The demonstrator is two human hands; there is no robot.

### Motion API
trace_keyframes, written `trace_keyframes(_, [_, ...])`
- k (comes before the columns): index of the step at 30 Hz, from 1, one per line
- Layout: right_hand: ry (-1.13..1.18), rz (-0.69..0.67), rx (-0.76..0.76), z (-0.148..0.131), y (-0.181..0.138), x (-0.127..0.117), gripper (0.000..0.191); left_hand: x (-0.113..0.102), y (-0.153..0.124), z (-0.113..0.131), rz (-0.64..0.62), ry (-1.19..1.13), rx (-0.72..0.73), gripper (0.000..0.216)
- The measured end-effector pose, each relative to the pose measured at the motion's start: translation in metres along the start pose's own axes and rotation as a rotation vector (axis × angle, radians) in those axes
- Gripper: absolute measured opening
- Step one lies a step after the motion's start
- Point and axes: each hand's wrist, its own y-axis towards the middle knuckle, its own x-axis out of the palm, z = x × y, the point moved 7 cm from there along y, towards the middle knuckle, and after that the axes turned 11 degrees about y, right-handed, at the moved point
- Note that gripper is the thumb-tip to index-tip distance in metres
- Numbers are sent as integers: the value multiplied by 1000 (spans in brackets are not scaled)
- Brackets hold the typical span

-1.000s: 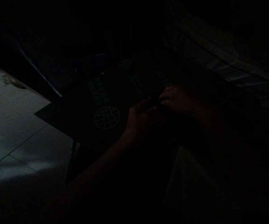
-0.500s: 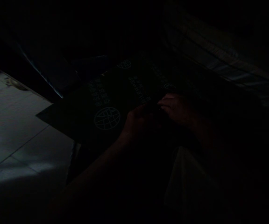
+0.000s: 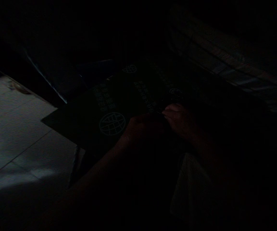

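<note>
Over a printed board (image 3: 80, 126), left hand (image 3: 143, 126), right hand (image 3: 179, 118) alongside (both dim).

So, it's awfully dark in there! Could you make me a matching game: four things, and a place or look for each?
Things
1. Tiled floor
2. Printed board
3. Largest globe print
4. Right hand

Places and looks
A. Dark green, with lighter markings
B. Just right of the picture's centre
C. Pale grey, at the picture's left edge
D. Round, drawn in pale lines

Right pairs: 1-C, 2-A, 3-D, 4-B
</note>
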Motion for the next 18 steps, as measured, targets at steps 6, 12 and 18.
trace_keyframes(6, [-66, 108, -38, -10, -9, 3, 29, -7, 5, 11, 46, 568, 499, 15])
trace_keyframes(12, [-98, 118, 14, -18, -16, 16, 33, -7, -11, 19, 170, 1130, 643, 19])
trace_keyframes(18, [-86, 116, 36, -20, -18, 22, 35, -11, -18, 11, 272, 1332, 784, 31])
